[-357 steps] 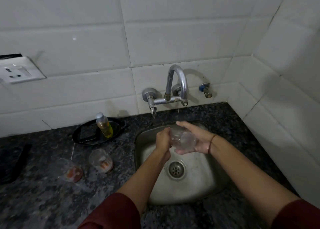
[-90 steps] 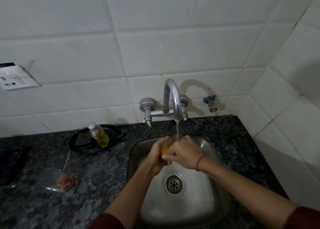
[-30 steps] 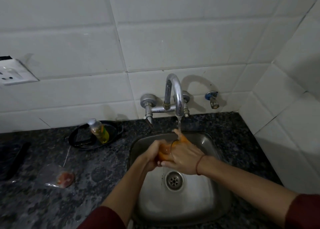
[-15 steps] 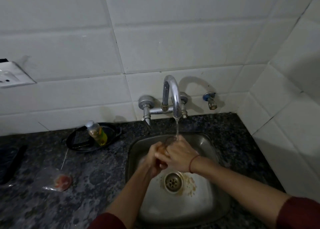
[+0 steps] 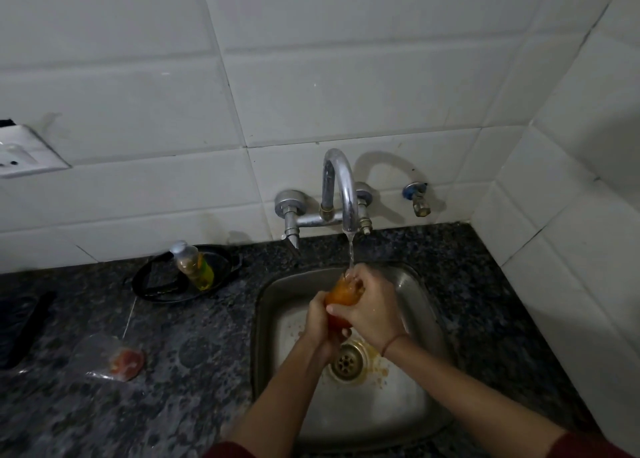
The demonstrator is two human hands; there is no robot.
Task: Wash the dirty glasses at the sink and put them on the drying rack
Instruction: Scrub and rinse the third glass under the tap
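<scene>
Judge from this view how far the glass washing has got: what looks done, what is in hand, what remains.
Done: no washed glass is in view. In hand: the left hand and right hand grip an orange-stained glass under water running from the tap over the sink; orange residue lies by the drain. Left: finish rinsing it, then wash the red-stained glass on the counter and rack both.

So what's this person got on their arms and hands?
No gloves: the left hand and right hand are bare. A thin reddish thread band circles the right wrist. A dark red left sleeve and a matching right sleeve show at the bottom edge, leaving the forearms uncovered.
</scene>
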